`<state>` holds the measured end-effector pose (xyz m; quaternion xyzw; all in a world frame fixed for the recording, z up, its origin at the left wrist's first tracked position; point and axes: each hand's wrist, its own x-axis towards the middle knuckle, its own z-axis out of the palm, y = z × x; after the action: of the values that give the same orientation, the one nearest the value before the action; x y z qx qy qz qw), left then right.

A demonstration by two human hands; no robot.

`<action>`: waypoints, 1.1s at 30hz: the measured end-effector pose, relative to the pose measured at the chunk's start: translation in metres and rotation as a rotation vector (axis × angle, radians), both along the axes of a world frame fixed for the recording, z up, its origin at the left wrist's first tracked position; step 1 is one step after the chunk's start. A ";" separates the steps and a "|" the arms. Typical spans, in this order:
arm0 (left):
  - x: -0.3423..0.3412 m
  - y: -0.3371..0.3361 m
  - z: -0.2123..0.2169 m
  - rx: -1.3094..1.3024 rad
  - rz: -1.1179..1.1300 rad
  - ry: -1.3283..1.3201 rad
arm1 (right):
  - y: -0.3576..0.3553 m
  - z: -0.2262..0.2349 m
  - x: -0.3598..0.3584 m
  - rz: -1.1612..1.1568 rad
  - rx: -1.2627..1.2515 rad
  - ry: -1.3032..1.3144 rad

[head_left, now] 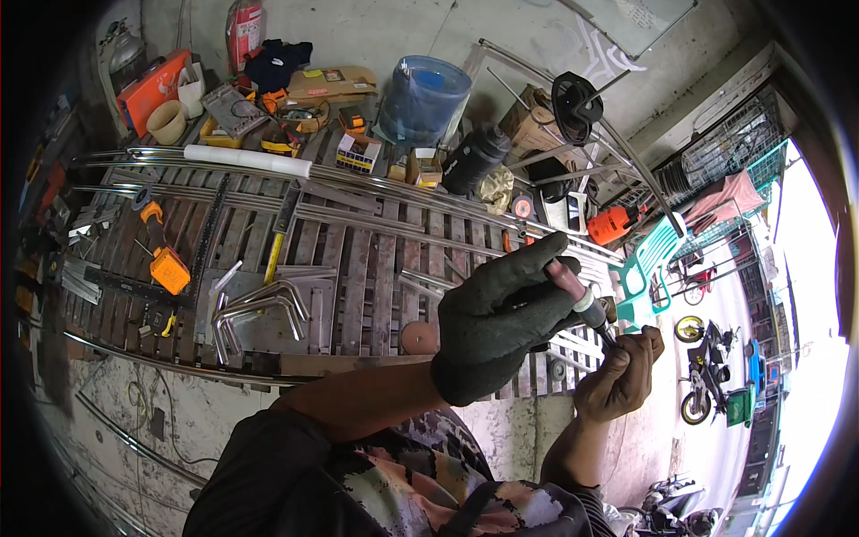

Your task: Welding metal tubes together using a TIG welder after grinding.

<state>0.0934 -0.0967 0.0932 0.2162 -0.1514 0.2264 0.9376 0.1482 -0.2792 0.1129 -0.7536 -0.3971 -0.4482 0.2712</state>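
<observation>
My left hand (501, 327), in a dark grey work glove, is closed around what looks like a TIG welding torch (588, 307) with a pinkish cup, a white ring and a dark body. Its cup points up and left, between the gloved thumb and fingers. Bare and closed, my right hand (619, 376) pinches the narrow lower end of the torch; the fingers hide what lies between them. Both hands are held in front of me, above the right end of a slatted metal workbench (353, 309).
Bent shiny tubes (259, 313) and an orange-black tool (165, 259) lie on the bench. Long metal tubes (376, 190) run along its far side. Behind stand a blue bucket (425, 103), a black bottle (476, 159) and small boxes. A green chair (646, 268) stands at the right.
</observation>
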 end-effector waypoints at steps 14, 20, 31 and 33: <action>0.002 -0.003 -0.001 -0.003 0.040 -0.006 | 0.005 0.010 -0.004 -0.052 -0.098 -0.099; 0.004 -0.004 -0.007 0.057 0.067 -0.024 | 0.011 0.014 -0.005 -0.091 -0.135 -0.109; 0.002 -0.004 -0.005 0.109 0.088 0.018 | 0.010 0.018 -0.007 -0.154 -0.238 -0.077; 0.002 -0.004 -0.006 0.113 0.093 0.007 | 0.019 0.016 -0.005 -0.140 -0.128 -0.138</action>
<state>0.0957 -0.1007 0.0876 0.2762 -0.1506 0.2599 0.9129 0.1430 -0.2600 0.1294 -0.7626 -0.3891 -0.4906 0.1623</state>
